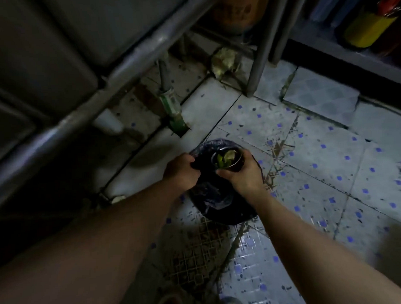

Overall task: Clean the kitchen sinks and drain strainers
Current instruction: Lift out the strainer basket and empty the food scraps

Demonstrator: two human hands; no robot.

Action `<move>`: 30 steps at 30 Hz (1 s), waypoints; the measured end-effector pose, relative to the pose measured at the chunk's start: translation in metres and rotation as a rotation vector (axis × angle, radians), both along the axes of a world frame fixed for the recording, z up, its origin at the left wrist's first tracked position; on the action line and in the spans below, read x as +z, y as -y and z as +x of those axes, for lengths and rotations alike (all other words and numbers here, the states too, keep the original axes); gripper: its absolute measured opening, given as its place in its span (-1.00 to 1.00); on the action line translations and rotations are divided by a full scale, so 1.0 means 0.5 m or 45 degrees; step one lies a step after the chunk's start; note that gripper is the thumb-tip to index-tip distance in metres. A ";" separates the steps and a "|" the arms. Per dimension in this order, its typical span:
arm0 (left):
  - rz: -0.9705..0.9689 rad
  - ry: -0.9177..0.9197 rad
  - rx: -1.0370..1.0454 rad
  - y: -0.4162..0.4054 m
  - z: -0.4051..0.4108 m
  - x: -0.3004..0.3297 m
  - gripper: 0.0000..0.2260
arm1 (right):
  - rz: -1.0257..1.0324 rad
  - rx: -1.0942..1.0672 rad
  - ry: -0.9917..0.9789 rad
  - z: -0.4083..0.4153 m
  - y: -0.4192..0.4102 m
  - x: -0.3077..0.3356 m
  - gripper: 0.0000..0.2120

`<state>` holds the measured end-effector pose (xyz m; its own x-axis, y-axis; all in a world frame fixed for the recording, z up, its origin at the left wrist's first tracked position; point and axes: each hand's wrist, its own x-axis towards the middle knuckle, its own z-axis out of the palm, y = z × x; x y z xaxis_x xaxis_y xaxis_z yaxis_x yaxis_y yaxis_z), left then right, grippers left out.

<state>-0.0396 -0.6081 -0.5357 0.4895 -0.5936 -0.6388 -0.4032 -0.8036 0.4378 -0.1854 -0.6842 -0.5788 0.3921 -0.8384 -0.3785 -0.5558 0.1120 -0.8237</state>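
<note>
Your left hand (183, 169) and right hand (242, 173) are both bare, with no gloves and no rings or watch that the dim light lets you make out. Your forearms are bare too, uncovered all the way to the lower edge of the head view, with no sleeve cuff showing. The right forearm looks slimmer in view than the left.
</note>
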 end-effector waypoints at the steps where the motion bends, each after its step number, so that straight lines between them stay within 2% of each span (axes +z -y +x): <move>1: 0.000 -0.007 -0.013 0.003 0.006 -0.030 -0.79 | -0.016 0.005 -0.012 0.009 0.001 -0.026 -0.24; 4: -0.025 -0.004 -0.034 0.009 0.024 -0.105 -0.64 | -0.069 0.061 -0.146 0.038 0.007 -0.095 -0.23; 6: -0.040 0.007 -0.049 0.011 0.028 -0.149 -0.64 | -0.130 0.112 -0.297 0.051 0.007 -0.132 -0.22; 9: -0.057 0.047 -0.080 0.010 0.037 -0.199 -0.65 | -0.377 0.363 -0.623 0.061 0.004 -0.177 -0.20; 11: -0.058 0.083 -0.090 0.007 0.043 -0.216 -0.57 | -0.549 0.494 -0.721 0.060 -0.002 -0.192 -0.23; 16: -0.042 0.106 -0.137 0.004 0.048 -0.221 -0.52 | -0.726 0.375 -0.667 0.065 -0.006 -0.186 -0.24; 18: -0.041 0.109 -0.134 0.004 0.048 -0.220 -0.51 | -0.734 0.384 -0.668 0.069 -0.007 -0.186 -0.39; 20: -0.031 0.098 -0.137 0.003 0.046 -0.219 -0.50 | -0.551 0.556 -0.810 0.067 -0.003 -0.196 -0.53; 22: -0.018 0.082 -0.139 0.001 0.042 -0.220 -0.49 | -0.449 0.555 -0.851 0.062 -0.005 -0.198 -0.44; 24: -0.028 0.083 -0.138 -0.001 0.040 -0.222 -0.49 | -0.516 0.503 -0.757 0.067 -0.013 -0.192 -0.32; 27: -0.034 0.077 -0.135 -0.007 0.035 -0.219 -0.50 | -0.578 0.447 -0.703 0.074 -0.022 -0.184 -0.29; 30: -0.036 0.051 -0.138 -0.013 0.029 -0.218 -0.52 | -0.516 0.299 -0.612 0.079 -0.019 -0.194 -0.26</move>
<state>-0.0252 -0.6014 -0.6449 0.4462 -0.6622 -0.6020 -0.5048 -0.7417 0.4416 -0.1458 -0.6745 -0.6757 0.4477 -0.8642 -0.2297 -0.8433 -0.3228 -0.4297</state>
